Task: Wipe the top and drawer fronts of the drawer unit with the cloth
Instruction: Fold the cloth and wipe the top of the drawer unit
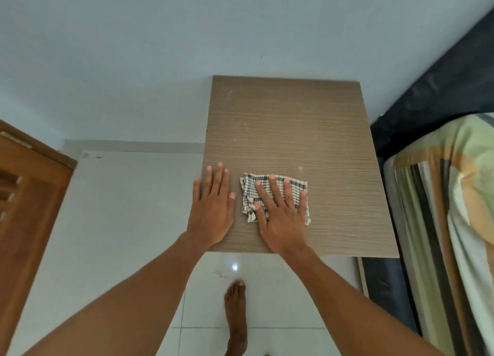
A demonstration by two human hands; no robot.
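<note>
The drawer unit's top (288,125) is a light brown wood-grain panel seen from straight above; its drawer fronts are hidden below the front edge. A folded cream cloth with dark checks (250,195) lies near the front of the top. My right hand (280,211) lies flat on the cloth with fingers spread, covering most of it. My left hand (212,206) rests flat and bare on the top's front left corner, a little left of the cloth, fingers together.
A bed with a striped sheet (441,222) and dark frame stands close to the unit's right side. A wooden door (29,208) is at the left. The white wall runs behind the unit. My bare foot (236,315) stands on the white tiled floor in front.
</note>
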